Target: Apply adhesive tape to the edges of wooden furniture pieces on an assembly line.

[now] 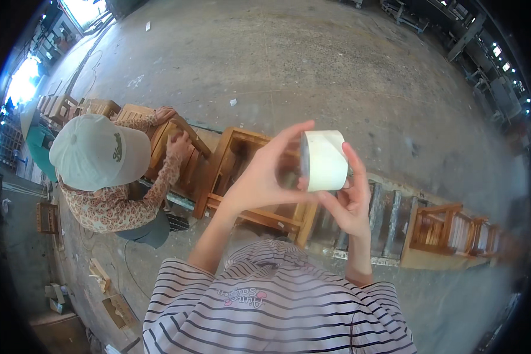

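A short white cylinder [328, 160] with a greyish end is held up in front of my chest; whether it is a roll or a can I cannot tell. My left hand [264, 172] grips it from the left, its thumb below and its fingers above. From the right, my right hand [353, 203] closes on it, with a finger along the side and the thumb underneath. Behind and below my hands stands a wooden frame [217, 171], partly hidden by my left hand and forearm.
To my left, a person in a pale cap [94, 152] has both hands on a wooden piece [186, 133]. A roller conveyor [386, 224] runs beneath the wooden pieces. More wooden frames [433, 227] stand at the right. Wooden scraps [118, 310] lie on the floor at lower left.
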